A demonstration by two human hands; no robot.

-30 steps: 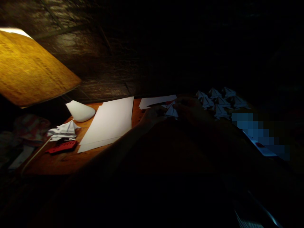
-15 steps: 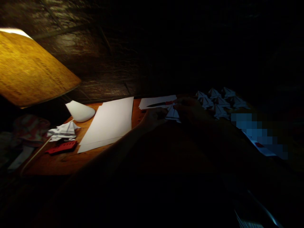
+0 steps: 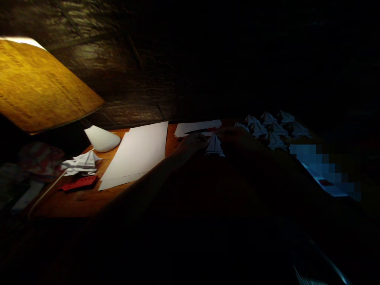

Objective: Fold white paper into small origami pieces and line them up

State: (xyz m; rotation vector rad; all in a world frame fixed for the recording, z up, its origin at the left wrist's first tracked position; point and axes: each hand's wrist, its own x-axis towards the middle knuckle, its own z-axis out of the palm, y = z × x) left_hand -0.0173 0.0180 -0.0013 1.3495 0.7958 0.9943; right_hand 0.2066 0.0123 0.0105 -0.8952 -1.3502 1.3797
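Between my hands a white origami figure (image 3: 214, 146), pointed at the top with splayed legs like a frog, is held in deep shadow. My left hand (image 3: 193, 141) is closed at its left side, the fingers close to the upper point. On the other side my right hand (image 3: 236, 137) is closed at the same point; its fingertips are mostly lost in the dark. A knife (image 3: 197, 131) with a red handle lies just behind the hands on a stack of paper (image 3: 182, 128). Several similar origami figures (image 3: 274, 139) stand in a group to the right.
Larger white sheets (image 3: 139, 152) lie left of centre on the wooden table (image 3: 74, 206). Further left are a white lamp base (image 3: 102, 139), crumpled folded paper (image 3: 81, 162) and a red object (image 3: 80, 183). A yellow lampshade (image 3: 44, 87) overhangs the left. A bluish lit screen (image 3: 322, 180) is at right.
The hands stay around the origami figure, which has turned slightly and sits a little lower. My right hand has shifted slightly. The whole view has moved a few pixels.
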